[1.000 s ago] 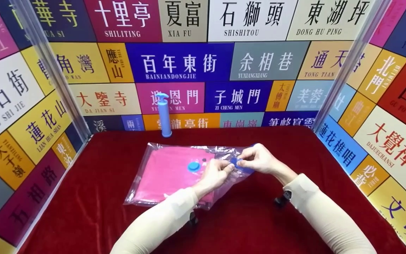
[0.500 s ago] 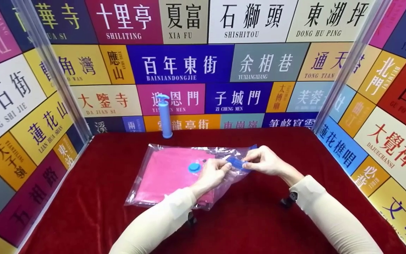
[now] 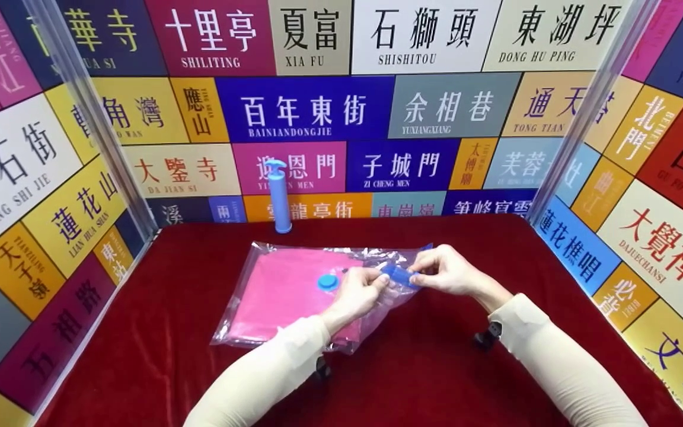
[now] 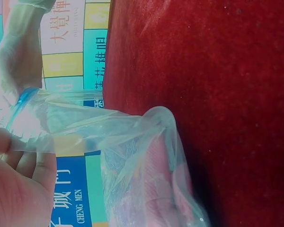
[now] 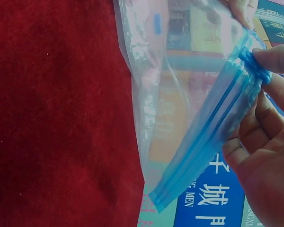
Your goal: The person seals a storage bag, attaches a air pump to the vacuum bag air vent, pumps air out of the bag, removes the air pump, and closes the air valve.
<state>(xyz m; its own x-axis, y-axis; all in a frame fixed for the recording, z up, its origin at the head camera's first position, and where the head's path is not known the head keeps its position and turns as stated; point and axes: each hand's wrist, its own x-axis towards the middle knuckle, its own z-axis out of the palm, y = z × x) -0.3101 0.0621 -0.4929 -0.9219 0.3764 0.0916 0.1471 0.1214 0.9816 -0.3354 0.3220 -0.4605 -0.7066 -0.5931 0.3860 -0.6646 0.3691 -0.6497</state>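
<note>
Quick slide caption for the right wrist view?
Right hand pinching a blue slider on the blue seal of a clear bag.

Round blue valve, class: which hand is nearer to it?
Left: the left hand is close beside the round blue valve; the right hand is farther right, at the blue zip slider.

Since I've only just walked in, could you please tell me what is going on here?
Someone is holding a clear bag with pink cloth inside. The right hand pinches the slider on its blue zip; the left hand pinches the bag's edge nearby. A blue pump stands at the back of the table. Whether the bag is sealed, I can't tell.
</note>
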